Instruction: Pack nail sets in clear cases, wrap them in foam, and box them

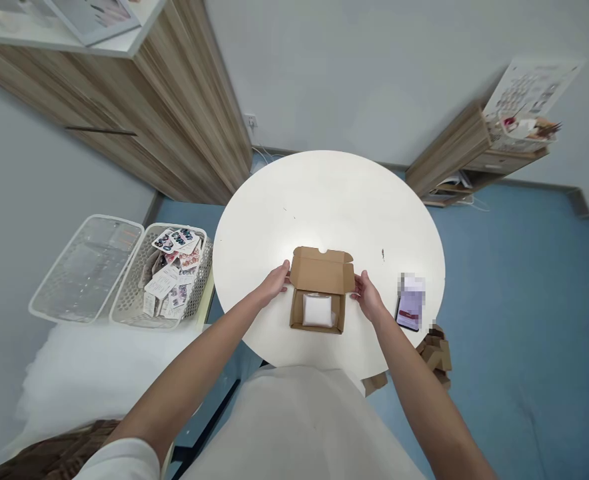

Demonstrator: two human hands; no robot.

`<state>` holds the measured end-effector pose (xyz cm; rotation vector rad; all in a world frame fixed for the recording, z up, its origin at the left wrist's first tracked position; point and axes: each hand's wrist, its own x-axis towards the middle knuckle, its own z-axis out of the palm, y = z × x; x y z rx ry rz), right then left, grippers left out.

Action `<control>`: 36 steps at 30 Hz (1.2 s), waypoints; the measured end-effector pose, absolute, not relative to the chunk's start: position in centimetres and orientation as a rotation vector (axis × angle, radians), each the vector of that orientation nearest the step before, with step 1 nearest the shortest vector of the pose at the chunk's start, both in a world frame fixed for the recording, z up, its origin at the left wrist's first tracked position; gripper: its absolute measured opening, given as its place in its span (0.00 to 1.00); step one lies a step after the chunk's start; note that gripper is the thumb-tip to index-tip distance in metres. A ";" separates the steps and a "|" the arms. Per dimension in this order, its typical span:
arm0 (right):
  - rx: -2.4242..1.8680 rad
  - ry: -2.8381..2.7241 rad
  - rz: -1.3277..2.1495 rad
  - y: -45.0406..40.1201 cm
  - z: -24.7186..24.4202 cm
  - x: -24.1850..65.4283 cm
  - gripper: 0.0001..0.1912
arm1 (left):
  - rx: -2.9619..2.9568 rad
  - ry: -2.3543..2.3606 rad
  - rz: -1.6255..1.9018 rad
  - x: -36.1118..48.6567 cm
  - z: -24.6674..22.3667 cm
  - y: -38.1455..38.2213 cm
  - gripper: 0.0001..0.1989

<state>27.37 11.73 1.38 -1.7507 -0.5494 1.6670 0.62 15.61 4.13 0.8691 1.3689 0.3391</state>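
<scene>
A small brown cardboard box (297, 311) lies on the white round table (324, 200) with its lid (320, 272) raised. Inside rests a white wrapped packet (317, 311), which takes up most of the bottom. My left hand (276, 280) grips the lid's left edge, thumb up and fingertips partly behind the cardboard. At the lid's right edge, my right hand (368, 297) holds the cardboard between thumb and curled fingers. Some fingertips of both hands are hidden by the lid.
A phone (408, 312), partly pixelated, lies right of my right hand. Left of the table stands a white basket (119, 303) of printed cards and packets, beside a clear lidded bin (87, 267). Folded cardboard (437, 353) sits below the table's right edge. A wooden cabinet (194, 100) rises behind left.
</scene>
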 end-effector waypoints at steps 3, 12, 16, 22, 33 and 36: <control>-1.594 -0.500 1.830 13.0 1.2 27.2 0.32 | 0.849 1.362 0.351 1.6 4.5 16.2 0.35; -1.514 -0.679 1.692 14.2 4.8 26.8 0.30 | 0.903 1.162 0.564 3.2 6.6 16.9 0.34; -1.548 -0.849 1.651 12.8 6.5 26.6 0.32 | 0.964 1.179 0.569 2.9 7.0 15.2 0.33; -1.525 -0.755 1.676 8.3 6.8 26.2 0.34 | 0.979 1.195 0.418 1.4 7.0 11.9 0.38; -1.750 -0.922 1.494 1.2 6.4 25.4 0.23 | 1.377 1.180 0.379 0.5 7.7 7.6 0.30; -1.784 -1.013 1.414 -0.2 5.6 24.7 0.23 | 1.566 1.158 0.407 0.8 7.1 6.6 0.28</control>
